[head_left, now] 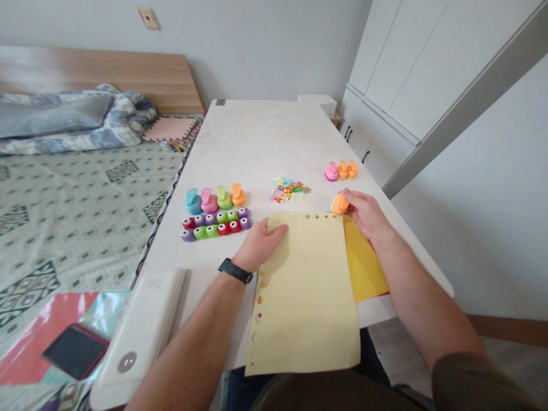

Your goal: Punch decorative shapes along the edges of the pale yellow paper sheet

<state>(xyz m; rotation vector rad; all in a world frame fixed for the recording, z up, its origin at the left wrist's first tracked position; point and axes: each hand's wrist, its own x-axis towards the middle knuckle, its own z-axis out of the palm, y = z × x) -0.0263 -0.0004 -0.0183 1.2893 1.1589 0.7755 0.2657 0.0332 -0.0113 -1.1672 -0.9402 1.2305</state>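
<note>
My left hand (260, 244) grips the upper left edge of a pale yellow paper sheet (310, 291), thumb on top and fingers hidden beneath. Shaped holes run down the sheet's left edge and along its top. In my right hand (365, 212) is an orange craft punch (339, 204), placed at the sheet's top right corner. Whether the paper sits inside its slot I cannot tell. Under the sheet, to the right, lies deeper yellow paper (363, 265). Colourful punched paper shapes (291, 189) are heaped just beyond the sheet.
Two rows of small craft punches (216, 224) and several larger punches (215, 198) stand left. A pink punch (331, 171) and two orange punches (347, 170) stand back right. A long white device (143, 325) lies along the left edge of the white table (261, 137), beside a bed.
</note>
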